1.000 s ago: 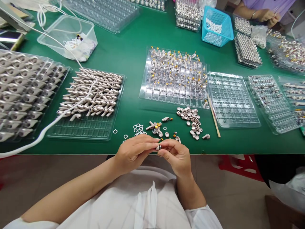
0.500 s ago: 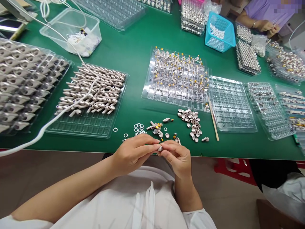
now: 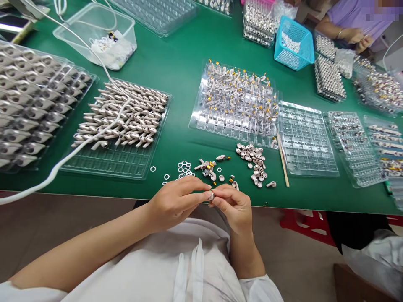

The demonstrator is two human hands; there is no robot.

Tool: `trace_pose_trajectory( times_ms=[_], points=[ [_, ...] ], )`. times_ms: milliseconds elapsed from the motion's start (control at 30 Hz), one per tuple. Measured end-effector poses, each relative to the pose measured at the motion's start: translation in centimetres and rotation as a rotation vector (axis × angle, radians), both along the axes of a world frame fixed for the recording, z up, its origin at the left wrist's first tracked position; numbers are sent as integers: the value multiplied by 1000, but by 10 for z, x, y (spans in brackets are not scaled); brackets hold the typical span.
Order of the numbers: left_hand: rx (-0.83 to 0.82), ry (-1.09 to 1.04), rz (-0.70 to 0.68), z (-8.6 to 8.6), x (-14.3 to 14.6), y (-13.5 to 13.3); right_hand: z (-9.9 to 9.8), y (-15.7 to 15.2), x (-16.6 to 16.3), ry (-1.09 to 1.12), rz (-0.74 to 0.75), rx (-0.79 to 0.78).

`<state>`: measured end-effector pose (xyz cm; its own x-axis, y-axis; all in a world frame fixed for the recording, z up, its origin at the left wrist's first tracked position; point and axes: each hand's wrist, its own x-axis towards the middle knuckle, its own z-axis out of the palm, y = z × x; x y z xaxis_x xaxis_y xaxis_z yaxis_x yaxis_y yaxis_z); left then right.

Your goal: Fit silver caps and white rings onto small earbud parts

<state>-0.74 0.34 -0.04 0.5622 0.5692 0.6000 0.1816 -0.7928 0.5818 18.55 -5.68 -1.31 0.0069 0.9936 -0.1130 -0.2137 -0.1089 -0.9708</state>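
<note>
Between the fingertips of my left hand (image 3: pixel 178 201) and my right hand (image 3: pixel 233 205) is a small earbud part (image 3: pixel 212 196), mostly covered by the fingers. Both hands pinch it at the table's front edge. Just beyond my fingers lie loose earbud pieces (image 3: pixel 208 167) with orange flex ends. White rings (image 3: pixel 184 168) are scattered past my left hand. To the right, a pile of beige earbud caps (image 3: pixel 255 163) lies on the green table (image 3: pixel 176 138), with a single earbud shell (image 3: pixel 271 184) near it.
A tray of earbud shells (image 3: pixel 126 117) stands left, crossed by a white cable (image 3: pixel 72 155). A tray with orange-tipped parts (image 3: pixel 236 100) lies ahead, a wooden stick (image 3: pixel 283 161) beside it. Beyond are a clear bin (image 3: pixel 94 37), a blue basket (image 3: pixel 294 44) and another person's hands (image 3: pixel 359 40).
The view has shifted slightly. My hands stay together on the small earbud part, with only a tiny change in the fingers. The other person's hands have moved a little.
</note>
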Motion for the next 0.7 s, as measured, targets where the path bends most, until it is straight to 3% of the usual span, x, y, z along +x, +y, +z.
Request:
trace_pose_trajectory(
  times_ms=[467, 700],
  points=[
    [41, 10, 19, -1, 0, -1, 5, 0, 3, -192, 48, 133],
    [-69, -43, -2, 3, 3, -3, 12, -2, 1, -373, 27, 245]
  ],
)
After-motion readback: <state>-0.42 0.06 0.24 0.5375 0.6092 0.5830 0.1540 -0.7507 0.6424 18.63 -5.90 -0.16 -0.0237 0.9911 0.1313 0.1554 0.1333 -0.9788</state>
